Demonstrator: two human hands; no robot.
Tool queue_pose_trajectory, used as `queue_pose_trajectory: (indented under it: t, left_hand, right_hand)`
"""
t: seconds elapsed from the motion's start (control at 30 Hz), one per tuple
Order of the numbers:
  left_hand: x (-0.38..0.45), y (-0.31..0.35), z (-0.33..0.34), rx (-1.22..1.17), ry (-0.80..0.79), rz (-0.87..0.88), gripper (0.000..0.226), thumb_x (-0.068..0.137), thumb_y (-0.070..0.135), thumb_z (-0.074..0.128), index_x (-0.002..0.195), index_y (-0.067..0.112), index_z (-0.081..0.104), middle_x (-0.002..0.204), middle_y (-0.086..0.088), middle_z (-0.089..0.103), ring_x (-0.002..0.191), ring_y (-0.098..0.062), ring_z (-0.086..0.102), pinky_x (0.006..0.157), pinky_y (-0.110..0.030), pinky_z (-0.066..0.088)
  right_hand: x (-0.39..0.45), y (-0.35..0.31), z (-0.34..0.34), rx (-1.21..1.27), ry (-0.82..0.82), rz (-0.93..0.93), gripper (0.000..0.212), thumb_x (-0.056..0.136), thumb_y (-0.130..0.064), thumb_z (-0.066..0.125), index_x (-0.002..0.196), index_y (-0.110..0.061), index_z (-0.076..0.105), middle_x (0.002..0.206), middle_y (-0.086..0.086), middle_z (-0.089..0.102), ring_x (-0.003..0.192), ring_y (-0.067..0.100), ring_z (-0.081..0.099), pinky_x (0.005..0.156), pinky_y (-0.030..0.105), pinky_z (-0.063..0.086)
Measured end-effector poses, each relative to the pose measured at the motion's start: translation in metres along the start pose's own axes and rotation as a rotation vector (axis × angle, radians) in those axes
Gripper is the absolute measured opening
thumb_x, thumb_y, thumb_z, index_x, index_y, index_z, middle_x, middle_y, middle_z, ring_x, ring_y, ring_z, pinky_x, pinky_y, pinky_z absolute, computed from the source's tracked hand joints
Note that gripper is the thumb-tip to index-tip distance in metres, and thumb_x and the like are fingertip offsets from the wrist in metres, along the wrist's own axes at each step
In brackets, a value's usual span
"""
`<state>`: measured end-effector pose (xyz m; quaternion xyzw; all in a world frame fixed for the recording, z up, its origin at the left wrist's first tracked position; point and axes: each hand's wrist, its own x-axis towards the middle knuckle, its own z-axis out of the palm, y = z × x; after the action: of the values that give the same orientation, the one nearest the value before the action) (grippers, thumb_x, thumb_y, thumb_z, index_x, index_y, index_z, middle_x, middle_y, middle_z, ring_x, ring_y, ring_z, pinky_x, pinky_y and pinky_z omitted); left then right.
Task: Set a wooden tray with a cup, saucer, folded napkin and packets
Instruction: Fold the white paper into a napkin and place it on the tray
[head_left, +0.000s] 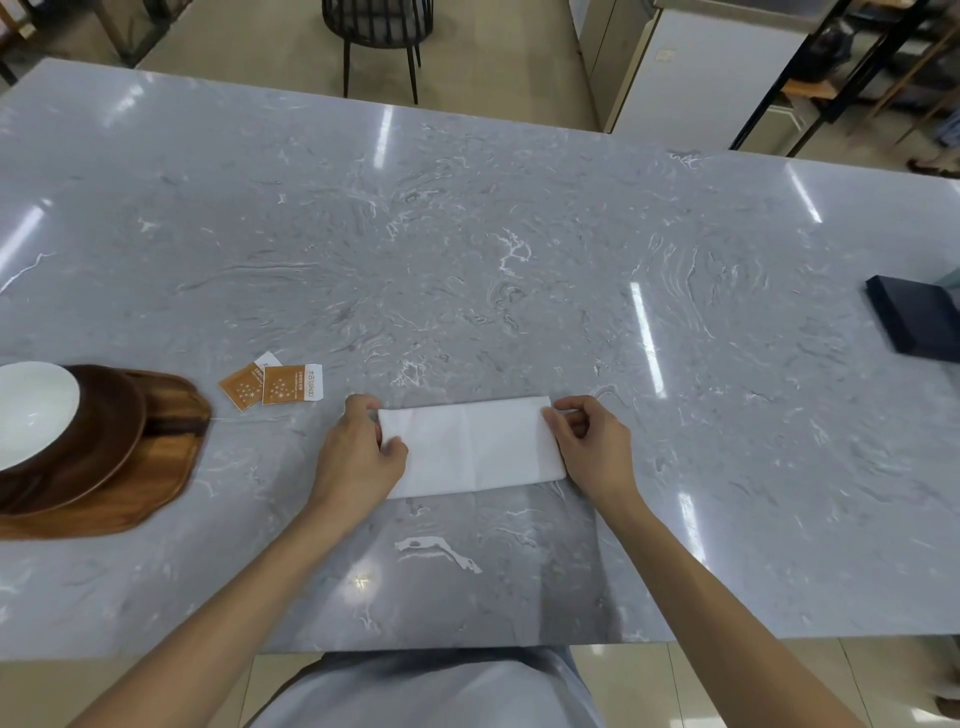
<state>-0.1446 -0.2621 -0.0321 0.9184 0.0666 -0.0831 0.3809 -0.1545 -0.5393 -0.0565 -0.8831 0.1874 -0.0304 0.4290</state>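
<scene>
A white napkin, folded into a long strip, lies flat on the grey marble table in front of me. My left hand pinches its left end and my right hand pinches its right end. Two orange packets lie side by side just left of the napkin. At the far left stands a wooden tray carrying a dark brown saucer with a white cup on it, partly cut off by the frame edge.
A dark blue flat box lies at the table's right edge. A black chair stands beyond the far edge, with shelving and a white cabinet at the back right.
</scene>
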Motion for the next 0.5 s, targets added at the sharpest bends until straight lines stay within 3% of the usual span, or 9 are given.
queue_pose_trajectory:
  t: [0.1, 0.17, 0.23, 0.3, 0.4, 0.5]
  left_hand:
    - [-0.007, 0.003, 0.002, 0.235, 0.067, 0.101, 0.063, 0.082, 0.016, 0.071, 0.136, 0.003, 0.044, 0.123, -0.022, 0.053, 0.116, -0.04, 0.049, 0.094, -0.048, 0.048]
    - [-0.012, 0.005, 0.005, 0.351, 0.121, 0.272, 0.064, 0.079, 0.02, 0.073, 0.135, 0.001, 0.049, 0.132, -0.024, 0.047, 0.121, -0.043, 0.044, 0.1, -0.05, 0.046]
    - [-0.012, 0.01, 0.012, 0.378, 0.124, 0.438, 0.06, 0.084, 0.026, 0.069, 0.135, 0.0, 0.052, 0.143, -0.023, 0.045, 0.132, -0.043, 0.042, 0.108, -0.052, 0.042]
    - [-0.006, 0.015, 0.023, 0.407, 0.087, 0.525, 0.059, 0.094, 0.032, 0.058, 0.142, -0.001, 0.048, 0.154, -0.021, 0.04, 0.146, -0.041, 0.032, 0.117, -0.051, 0.034]
    - [0.002, 0.015, 0.04, 0.501, -0.027, 0.49, 0.063, 0.104, 0.039, 0.036, 0.156, 0.005, 0.027, 0.166, -0.012, 0.021, 0.156, -0.029, 0.007, 0.125, -0.047, 0.016]
    - [-0.001, -0.001, 0.05, 0.577, -0.054, 0.434, 0.065, 0.104, 0.044, 0.018, 0.16, 0.013, 0.014, 0.169, -0.006, 0.012, 0.157, -0.023, 0.002, 0.127, -0.041, 0.004]
  right_hand:
    - [-0.008, -0.01, 0.002, -0.123, 0.051, -0.069, 0.029, 0.101, -0.032, 0.062, 0.123, -0.014, 0.066, 0.099, -0.005, 0.069, 0.085, 0.006, 0.066, 0.073, 0.023, 0.054]
    - [-0.018, -0.018, 0.007, -0.293, 0.138, -0.27, 0.025, 0.103, -0.022, 0.057, 0.124, -0.013, 0.066, 0.114, 0.004, 0.07, 0.103, 0.022, 0.065, 0.08, 0.04, 0.057]
    - [-0.027, -0.025, 0.018, -0.385, 0.157, -0.502, 0.026, 0.1, -0.012, 0.059, 0.125, -0.008, 0.068, 0.123, 0.011, 0.07, 0.113, 0.032, 0.064, 0.089, 0.045, 0.057]
    - [-0.031, -0.031, 0.031, -0.438, 0.069, -0.644, 0.034, 0.1, -0.011, 0.059, 0.132, -0.004, 0.065, 0.136, 0.016, 0.066, 0.125, 0.034, 0.061, 0.104, 0.047, 0.051]
    - [-0.034, -0.031, 0.046, -0.53, -0.12, -0.653, 0.047, 0.108, -0.024, 0.045, 0.152, -0.008, 0.047, 0.16, 0.011, 0.045, 0.151, 0.028, 0.038, 0.123, 0.047, 0.031]
    - [-0.028, -0.021, 0.048, -0.574, -0.191, -0.605, 0.052, 0.111, -0.033, 0.034, 0.16, -0.015, 0.033, 0.168, 0.004, 0.03, 0.158, 0.021, 0.021, 0.128, 0.045, 0.018]
